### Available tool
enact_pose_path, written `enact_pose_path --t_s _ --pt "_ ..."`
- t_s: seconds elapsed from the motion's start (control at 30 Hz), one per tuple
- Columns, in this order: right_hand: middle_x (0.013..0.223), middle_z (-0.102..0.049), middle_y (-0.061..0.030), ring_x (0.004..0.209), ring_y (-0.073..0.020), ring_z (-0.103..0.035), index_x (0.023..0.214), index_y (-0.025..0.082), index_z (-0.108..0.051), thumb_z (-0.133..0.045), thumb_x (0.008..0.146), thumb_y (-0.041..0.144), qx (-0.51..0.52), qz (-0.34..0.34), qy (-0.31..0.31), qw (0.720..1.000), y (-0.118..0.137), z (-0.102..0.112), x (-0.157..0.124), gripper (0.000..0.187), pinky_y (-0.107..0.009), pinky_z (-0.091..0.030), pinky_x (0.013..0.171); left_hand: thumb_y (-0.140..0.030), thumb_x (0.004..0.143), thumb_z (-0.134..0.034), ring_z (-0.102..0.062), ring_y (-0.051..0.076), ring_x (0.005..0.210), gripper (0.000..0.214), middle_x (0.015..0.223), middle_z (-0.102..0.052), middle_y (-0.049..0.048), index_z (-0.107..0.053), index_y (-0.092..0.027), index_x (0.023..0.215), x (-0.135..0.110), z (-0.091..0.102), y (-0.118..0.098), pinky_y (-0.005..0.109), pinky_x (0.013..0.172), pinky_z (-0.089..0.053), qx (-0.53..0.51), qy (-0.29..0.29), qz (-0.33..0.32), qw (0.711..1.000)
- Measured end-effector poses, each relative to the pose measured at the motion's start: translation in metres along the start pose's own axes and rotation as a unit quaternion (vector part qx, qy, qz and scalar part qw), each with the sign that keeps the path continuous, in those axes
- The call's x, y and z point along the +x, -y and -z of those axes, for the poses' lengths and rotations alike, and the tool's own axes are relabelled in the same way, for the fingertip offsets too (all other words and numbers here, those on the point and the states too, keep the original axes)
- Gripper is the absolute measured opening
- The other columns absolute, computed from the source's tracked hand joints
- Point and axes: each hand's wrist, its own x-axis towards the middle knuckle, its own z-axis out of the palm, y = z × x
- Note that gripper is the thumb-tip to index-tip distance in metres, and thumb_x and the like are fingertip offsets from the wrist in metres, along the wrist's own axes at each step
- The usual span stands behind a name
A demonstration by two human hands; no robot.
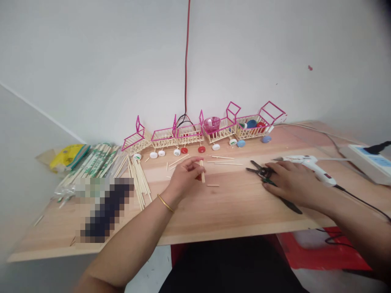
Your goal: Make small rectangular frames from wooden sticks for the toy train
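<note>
My left hand pinches a few short wooden sticks upright against the wooden table. My right hand rests on black cutting pliers, fingers wrapped over the handles, whose ends stick out toward me. Loose cut sticks lie between the hands and farther back. A row of small stick carts with pink frames and bottle-cap wheels stands along the wall.
A white glue gun lies just beyond my right hand, its cord running to a power strip at the right edge. Packs of chopsticks, a yellow bag and a blurred dark object sit left.
</note>
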Motion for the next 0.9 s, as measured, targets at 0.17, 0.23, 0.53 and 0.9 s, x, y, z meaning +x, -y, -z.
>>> enact_pose_path --t_s 0.17,0.23,0.53,0.9 --pt "0.109 -0.062 -0.0136 0.096 -0.0295 -0.059 0.109 0.020 -0.061 -0.046 0.086 0.040 0.075 0.080 0.012 0.994 0.032 0.024 0.019 0.034 -0.043 -0.046 0.079 -0.027 0.060 -0.073 -0.055 0.008 0.057 0.035 0.066 -0.060 -0.0026 -0.059 -0.015 0.090 0.016 0.019 -0.009 0.020 0.055 -0.043 -0.069 -0.180 -0.051 0.980" --pt "0.105 -0.065 -0.0100 0.089 -0.0238 -0.062 0.107 0.020 -0.062 -0.045 0.087 0.034 0.109 0.113 0.049 0.986 0.045 0.027 0.033 0.030 -0.037 -0.048 0.075 -0.027 0.060 -0.073 -0.054 0.007 0.057 0.034 0.068 -0.061 -0.0025 -0.059 -0.015 0.087 0.020 0.025 -0.010 0.020 0.054 -0.044 -0.088 -0.207 -0.077 0.971" --pt "0.094 -0.069 -0.0108 0.086 -0.0239 -0.063 0.096 0.017 -0.067 -0.044 0.085 0.022 0.031 0.231 0.153 0.960 0.087 0.013 0.097 0.027 -0.033 -0.043 0.069 -0.030 0.062 -0.072 -0.049 0.006 0.050 0.025 0.060 -0.056 -0.0035 -0.062 -0.013 0.078 0.022 0.026 0.001 0.019 0.050 -0.042 -0.025 -0.163 -0.036 0.986" --pt "0.104 -0.062 -0.0119 0.086 -0.0219 -0.059 0.119 0.018 -0.055 -0.041 0.085 0.014 0.035 0.339 0.096 0.935 0.151 -0.004 0.141 0.037 -0.031 -0.039 0.069 -0.033 0.066 -0.070 -0.046 0.005 0.045 0.024 0.053 -0.054 -0.0036 -0.062 -0.013 0.077 0.028 0.037 0.001 0.018 0.046 -0.036 0.015 -0.177 -0.046 0.983"
